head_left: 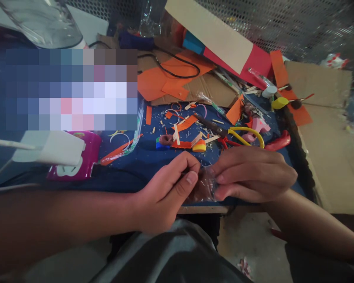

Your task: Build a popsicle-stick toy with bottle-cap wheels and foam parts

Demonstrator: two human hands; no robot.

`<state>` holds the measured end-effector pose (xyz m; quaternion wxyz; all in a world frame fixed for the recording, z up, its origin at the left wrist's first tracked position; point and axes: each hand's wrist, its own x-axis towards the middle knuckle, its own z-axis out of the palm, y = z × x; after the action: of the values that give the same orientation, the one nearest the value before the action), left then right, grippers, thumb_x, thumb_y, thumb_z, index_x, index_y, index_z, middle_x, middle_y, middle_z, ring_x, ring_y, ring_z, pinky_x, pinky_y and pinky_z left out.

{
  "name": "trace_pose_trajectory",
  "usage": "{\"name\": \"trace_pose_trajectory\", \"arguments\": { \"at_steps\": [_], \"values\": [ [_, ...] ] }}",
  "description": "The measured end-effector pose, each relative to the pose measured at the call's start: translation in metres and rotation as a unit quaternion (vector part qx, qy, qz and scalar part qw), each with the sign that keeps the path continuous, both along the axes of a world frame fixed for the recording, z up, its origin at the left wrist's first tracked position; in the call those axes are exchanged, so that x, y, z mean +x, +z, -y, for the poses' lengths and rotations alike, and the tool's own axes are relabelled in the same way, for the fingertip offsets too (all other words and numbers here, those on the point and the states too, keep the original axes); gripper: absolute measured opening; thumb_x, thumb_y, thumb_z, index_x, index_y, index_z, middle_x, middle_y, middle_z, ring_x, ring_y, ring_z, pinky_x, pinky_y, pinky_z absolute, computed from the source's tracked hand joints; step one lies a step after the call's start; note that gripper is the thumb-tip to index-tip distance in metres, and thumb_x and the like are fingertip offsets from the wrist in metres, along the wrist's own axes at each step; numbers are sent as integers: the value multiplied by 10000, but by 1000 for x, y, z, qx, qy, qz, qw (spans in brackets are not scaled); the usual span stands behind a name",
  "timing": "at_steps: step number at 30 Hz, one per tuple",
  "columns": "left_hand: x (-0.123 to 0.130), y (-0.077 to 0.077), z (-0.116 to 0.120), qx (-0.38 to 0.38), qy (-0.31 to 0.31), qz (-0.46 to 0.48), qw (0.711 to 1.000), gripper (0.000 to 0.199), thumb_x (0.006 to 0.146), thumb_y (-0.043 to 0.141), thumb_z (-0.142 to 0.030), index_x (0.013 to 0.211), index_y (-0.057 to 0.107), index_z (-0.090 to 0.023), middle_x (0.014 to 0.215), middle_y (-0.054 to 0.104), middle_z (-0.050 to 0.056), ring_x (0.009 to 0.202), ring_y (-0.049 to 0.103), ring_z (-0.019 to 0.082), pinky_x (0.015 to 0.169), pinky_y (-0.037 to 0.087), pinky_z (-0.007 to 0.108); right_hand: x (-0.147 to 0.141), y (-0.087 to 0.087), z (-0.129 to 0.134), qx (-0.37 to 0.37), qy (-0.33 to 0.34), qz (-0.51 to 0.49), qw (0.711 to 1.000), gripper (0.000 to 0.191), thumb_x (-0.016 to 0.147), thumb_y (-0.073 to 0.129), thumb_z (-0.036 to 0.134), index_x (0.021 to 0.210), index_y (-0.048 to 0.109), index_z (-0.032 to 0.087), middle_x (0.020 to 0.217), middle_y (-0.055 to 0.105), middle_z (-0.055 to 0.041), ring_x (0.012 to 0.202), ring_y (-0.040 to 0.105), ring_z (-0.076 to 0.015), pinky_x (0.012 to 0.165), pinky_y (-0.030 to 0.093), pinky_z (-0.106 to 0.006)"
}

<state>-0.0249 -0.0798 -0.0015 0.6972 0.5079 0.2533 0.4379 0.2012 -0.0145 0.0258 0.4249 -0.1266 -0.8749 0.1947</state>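
A small clear plastic bag (205, 184) with something brownish inside or behind it is stretched between my two hands near the table's front edge. My left hand (172, 188) is closed on its left side, thumb pressed against the curled forefinger. On the right side, my right hand (250, 173) pinches the plastic between thumb and fingers. Just beyond my right hand lie scissors (242, 135) with yellow and red handles. A brown ring-shaped piece (166, 140) and a yellow round piece (199, 146) rest beyond the bag.
Orange paper (153, 84), scraps and cardboard (336, 157) cover much of the blue table (126, 173). At the left are a magenta power socket (96, 147) with a white plug (61, 147) and a clear bottle (44, 23). Part of the view is pixelated.
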Motion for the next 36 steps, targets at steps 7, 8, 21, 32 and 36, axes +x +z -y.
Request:
{"name": "trace_pose_trajectory", "arguments": {
  "at_steps": [7,8,21,32,36],
  "values": [
    [0,-1,2,-1,-21,49,999,193,1120,615,-285,1019,465,-218,833,471,-37,693,376,107,590,346,241,5,7,-1,33,-14,78,996,97,1048,743,289,1077,803,219,912,872,-13,770,825,-129,687,707,-239],
    [0,-1,2,0,-20,48,999,196,1117,619,-278,1013,464,-217,838,478,-33,702,385,107,600,354,241,5,7,-1,32,-12,76,997,100,1048,741,280,1089,805,215,924,872,-16,771,823,-126,692,705,-233],
    [4,-4,0,36,-1,46,998,204,1132,603,-298,999,479,-206,890,526,-8,741,453,104,653,414,231,8,4,-2,17,-32,56,998,95,966,810,176,1050,810,219,1045,842,-47,845,805,-127,747,711,-235],
    [5,-6,1,36,-3,61,997,206,1147,582,-272,994,466,-198,893,492,-26,730,406,82,697,408,232,6,0,-1,11,-82,52,995,127,966,831,302,1082,834,249,961,688,-33,848,714,-152,691,657,-280],
    [5,-6,0,51,6,55,997,206,1163,545,-292,995,470,-200,879,489,-23,724,408,89,673,402,236,8,1,0,16,-88,58,994,126,956,843,296,1077,835,262,965,692,-34,834,714,-151,681,651,-291]
  ]
}}
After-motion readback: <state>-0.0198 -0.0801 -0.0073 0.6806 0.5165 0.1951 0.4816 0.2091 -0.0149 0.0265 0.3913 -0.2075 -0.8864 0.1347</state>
